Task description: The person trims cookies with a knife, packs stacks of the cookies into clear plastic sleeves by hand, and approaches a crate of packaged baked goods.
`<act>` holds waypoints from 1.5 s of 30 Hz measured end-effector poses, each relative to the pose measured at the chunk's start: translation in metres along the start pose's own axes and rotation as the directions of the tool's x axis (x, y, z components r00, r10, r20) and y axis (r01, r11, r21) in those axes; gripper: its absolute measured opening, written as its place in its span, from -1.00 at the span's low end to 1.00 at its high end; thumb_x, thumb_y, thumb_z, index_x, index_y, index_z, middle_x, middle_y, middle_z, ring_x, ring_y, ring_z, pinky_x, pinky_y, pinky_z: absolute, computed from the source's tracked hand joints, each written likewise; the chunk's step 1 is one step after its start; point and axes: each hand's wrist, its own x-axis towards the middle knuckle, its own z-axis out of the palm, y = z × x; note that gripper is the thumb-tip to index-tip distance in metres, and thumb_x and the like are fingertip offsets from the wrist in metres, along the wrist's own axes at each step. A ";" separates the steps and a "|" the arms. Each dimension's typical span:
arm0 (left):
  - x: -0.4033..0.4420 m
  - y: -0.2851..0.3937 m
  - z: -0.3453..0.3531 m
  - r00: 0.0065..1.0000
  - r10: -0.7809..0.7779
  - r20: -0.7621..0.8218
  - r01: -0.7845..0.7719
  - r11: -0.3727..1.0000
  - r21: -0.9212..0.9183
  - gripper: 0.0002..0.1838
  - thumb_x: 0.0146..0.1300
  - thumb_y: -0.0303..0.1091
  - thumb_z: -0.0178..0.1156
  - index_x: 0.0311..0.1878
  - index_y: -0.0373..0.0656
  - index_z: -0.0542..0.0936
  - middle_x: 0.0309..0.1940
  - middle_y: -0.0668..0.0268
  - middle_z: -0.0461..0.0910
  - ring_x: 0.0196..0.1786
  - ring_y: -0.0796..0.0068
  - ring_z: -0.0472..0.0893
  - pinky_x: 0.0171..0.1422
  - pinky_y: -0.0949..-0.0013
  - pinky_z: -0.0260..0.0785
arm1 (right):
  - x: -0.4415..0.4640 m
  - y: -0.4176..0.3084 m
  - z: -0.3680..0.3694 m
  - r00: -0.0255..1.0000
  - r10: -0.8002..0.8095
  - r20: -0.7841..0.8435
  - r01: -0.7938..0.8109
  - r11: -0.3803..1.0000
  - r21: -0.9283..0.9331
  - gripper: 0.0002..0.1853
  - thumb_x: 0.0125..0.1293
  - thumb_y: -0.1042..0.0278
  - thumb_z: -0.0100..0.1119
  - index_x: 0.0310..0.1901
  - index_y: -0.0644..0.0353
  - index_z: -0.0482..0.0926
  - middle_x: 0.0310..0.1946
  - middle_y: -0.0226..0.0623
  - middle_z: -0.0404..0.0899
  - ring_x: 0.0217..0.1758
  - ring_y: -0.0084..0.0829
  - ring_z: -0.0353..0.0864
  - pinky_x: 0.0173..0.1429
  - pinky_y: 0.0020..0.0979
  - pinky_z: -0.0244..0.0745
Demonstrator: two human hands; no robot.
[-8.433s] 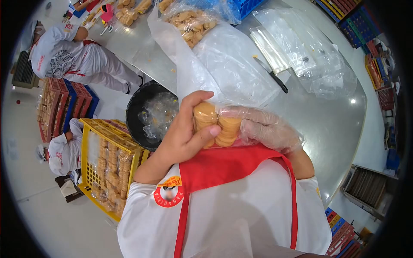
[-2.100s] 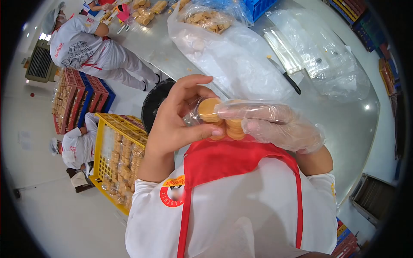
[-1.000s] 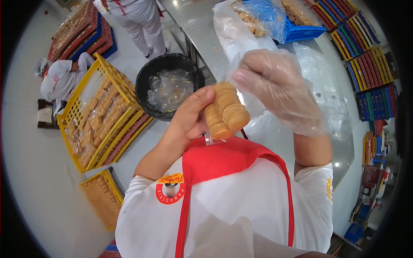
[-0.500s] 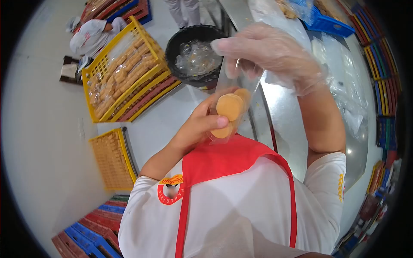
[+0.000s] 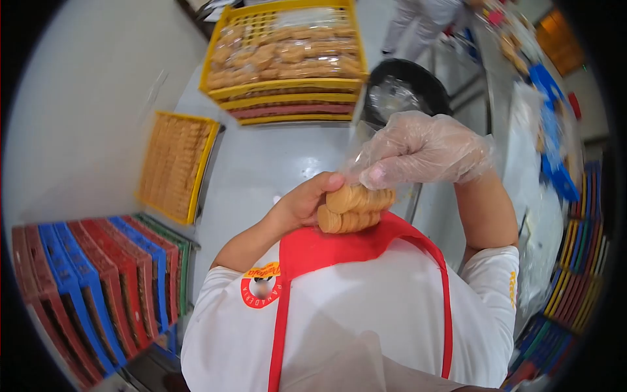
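A clear plastic bag of round golden cookies is held in front of my chest, the cookies lying in two stacked rows. My bare left hand supports the bag from the left side, its thumb near the top of the cookies. At the upper end, my right hand, in a clear plastic glove, pinches the gathered bag mouth just above the cookies. Some fingers of my left hand are hidden behind the bag.
Ahead stands a stack of yellow crates with bagged cookies. A yellow tray of cookies leans by the left wall, near stacked coloured crates. A black bin holds clear plastic. Beyond it stands a person. A metal table runs along my right.
My view has turned left. The right hand has come down from the raised, open end of the bag and now pinches it close to the cookies. The bag lies more level.
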 end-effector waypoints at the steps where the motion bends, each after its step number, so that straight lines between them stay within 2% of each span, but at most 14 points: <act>1: -0.026 0.015 -0.012 1.000 0.019 -0.012 -0.020 1.000 -0.010 -0.03 0.20 0.25 0.29 0.43 -0.33 0.26 0.28 0.03 0.42 0.28 0.20 0.51 0.37 0.16 0.39 | 0.034 -0.008 0.005 0.999 0.039 0.017 -0.038 0.999 -0.037 -0.69 0.38 0.27 0.31 -0.10 0.42 0.72 -0.12 -0.06 0.75 -0.04 -0.31 0.71 0.07 -0.33 0.56; 5: -0.125 0.061 -0.059 0.910 0.414 0.011 -0.414 0.910 0.031 0.08 0.09 0.12 0.45 0.52 -0.26 0.14 0.29 0.10 0.40 0.33 0.27 0.46 0.41 0.19 0.35 | 0.166 -0.036 0.023 0.976 -0.204 0.082 0.211 0.973 -0.089 -0.61 0.39 0.15 0.26 -0.06 0.39 0.73 -0.10 -0.02 0.75 -0.01 -0.15 0.72 0.11 -0.26 0.55; 8: -0.198 0.098 -0.074 0.738 0.658 -0.150 -0.589 0.737 0.332 0.21 -0.06 -0.14 0.59 0.58 -0.16 0.03 0.32 0.17 0.36 0.36 0.30 0.41 0.45 0.24 0.27 | 0.249 -0.034 0.037 0.885 -0.455 0.098 0.464 0.880 -0.099 -0.59 0.37 0.11 0.24 -0.08 0.37 0.75 -0.09 0.01 0.74 0.04 -0.02 0.71 0.16 -0.17 0.53; 9: -0.225 0.109 -0.070 0.679 0.671 -0.299 -0.529 0.729 0.434 0.17 -0.17 -0.34 0.61 0.55 -0.12 0.16 0.34 0.19 0.31 0.39 0.27 0.38 0.51 0.25 0.18 | 0.272 -0.038 0.041 0.851 -0.514 0.106 0.524 0.846 -0.103 -0.60 0.36 0.11 0.25 -0.10 0.37 0.75 -0.08 0.02 0.73 0.05 0.01 0.70 0.18 -0.14 0.52; 12: -0.280 0.135 -0.079 0.555 0.803 -0.217 -0.312 0.442 0.841 0.04 -0.16 -0.33 0.59 0.47 -0.12 0.32 0.36 0.18 0.28 0.42 0.24 0.34 0.53 0.21 0.15 | 0.335 -0.047 0.052 0.747 -0.641 0.176 0.657 0.752 -0.051 -0.71 0.24 0.28 0.33 -0.13 0.33 0.76 -0.02 0.08 0.70 0.06 0.02 0.69 0.18 -0.11 0.52; 18: -0.338 0.159 -0.099 0.397 0.899 -0.185 -0.160 0.267 0.951 -0.04 -0.16 -0.26 0.57 0.39 -0.25 0.41 0.36 0.12 0.33 0.47 0.21 0.30 0.57 0.20 0.05 | 0.432 -0.058 0.067 0.707 -0.651 0.276 0.634 0.757 0.161 -0.78 0.18 0.36 0.41 -0.20 0.31 0.77 -0.04 0.07 0.71 0.06 0.04 0.69 0.18 -0.04 0.52; 25: -0.357 0.188 -0.170 0.380 0.808 -0.450 -0.508 0.589 0.628 -0.02 -0.05 -0.12 0.52 0.45 -0.23 0.32 0.38 0.13 0.31 0.49 0.22 0.29 0.54 0.21 0.14 | 0.527 -0.054 0.062 0.731 -0.557 0.394 0.544 0.825 0.155 -0.67 0.24 0.30 0.39 -0.03 0.33 0.71 -0.01 -0.01 0.71 0.07 0.03 0.67 0.21 -0.04 0.50; 30: -0.356 0.174 -0.310 0.127 0.653 -0.747 -0.698 0.594 0.400 -0.13 0.27 0.19 0.26 0.48 -0.17 0.28 0.38 0.14 0.31 0.38 0.24 0.42 0.47 0.19 0.26 | 0.612 -0.030 0.044 0.903 -0.009 0.429 0.016 1.000 -0.012 -0.62 0.47 0.18 0.12 0.07 0.35 0.65 0.14 -0.17 0.65 0.19 -0.13 0.60 0.26 -0.10 0.45; 32: -0.360 0.152 -0.357 0.053 0.301 -0.952 -0.444 0.861 0.247 -0.17 0.31 0.28 0.19 0.49 -0.03 0.31 0.40 0.22 0.33 0.33 0.26 0.43 0.38 0.09 0.34 | 0.653 -0.003 0.045 0.879 0.256 0.401 -0.356 0.913 0.200 -0.58 0.54 0.13 0.00 0.14 0.33 0.61 0.18 -0.20 0.61 0.22 -0.20 0.57 0.26 -0.14 0.45; 34: -0.356 0.128 -0.370 0.233 0.194 -0.953 -0.562 0.826 0.030 -0.25 0.35 0.31 0.12 0.45 0.04 0.40 0.44 0.22 0.35 0.46 0.25 0.31 0.41 -0.09 0.28 | 0.696 0.031 0.040 0.856 0.356 0.375 -0.435 0.888 0.148 -0.54 0.55 0.08 -0.03 0.22 0.29 0.56 0.17 -0.24 0.60 0.20 -0.25 0.57 0.25 -0.17 0.46; 36: -0.358 0.070 -0.418 0.206 0.221 -0.953 0.019 0.973 0.229 -0.29 0.37 0.31 0.08 0.42 0.08 0.45 0.46 0.20 0.35 0.54 0.21 0.20 0.43 -0.20 0.21 | 0.739 0.063 0.044 0.841 0.448 0.303 -0.503 0.854 0.133 -0.50 0.55 0.04 -0.05 0.27 0.27 0.52 0.15 -0.25 0.60 0.18 -0.27 0.57 0.24 -0.18 0.47; 39: -0.364 0.033 -0.448 0.105 0.387 -0.916 0.507 0.771 0.384 -0.33 0.36 0.31 0.07 0.40 0.15 0.49 0.50 0.14 0.29 0.61 0.15 0.12 0.47 -0.27 0.14 | 0.801 0.118 0.068 0.812 0.559 0.165 -0.581 0.801 0.144 -0.45 0.55 -0.05 -0.08 0.29 0.27 0.49 0.12 -0.21 0.62 0.17 -0.26 0.59 0.24 -0.18 0.48; 41: -0.367 0.015 -0.478 0.052 0.252 -0.966 0.466 0.850 0.247 -0.34 0.32 0.31 0.12 0.40 0.23 0.49 0.54 0.17 0.20 0.63 0.13 0.06 0.51 -0.28 0.08 | 0.845 0.163 0.089 0.783 0.616 0.085 -0.622 0.772 0.134 -0.40 0.55 -0.13 -0.09 0.29 0.26 0.49 0.12 -0.15 0.64 0.19 -0.26 0.61 0.23 -0.22 0.51; 45: -0.419 0.015 -0.504 0.001 0.040 -0.999 0.260 0.965 0.039 -0.28 0.23 0.34 0.19 0.45 0.38 0.42 0.63 0.16 -0.06 0.65 -0.02 -0.04 0.59 -0.24 -0.03 | 0.924 0.240 0.125 0.962 0.272 0.020 -0.218 0.810 -0.545 -0.51 0.52 0.00 -0.05 0.24 0.21 0.52 0.05 -0.02 0.65 0.16 -0.07 0.61 0.27 -0.14 0.46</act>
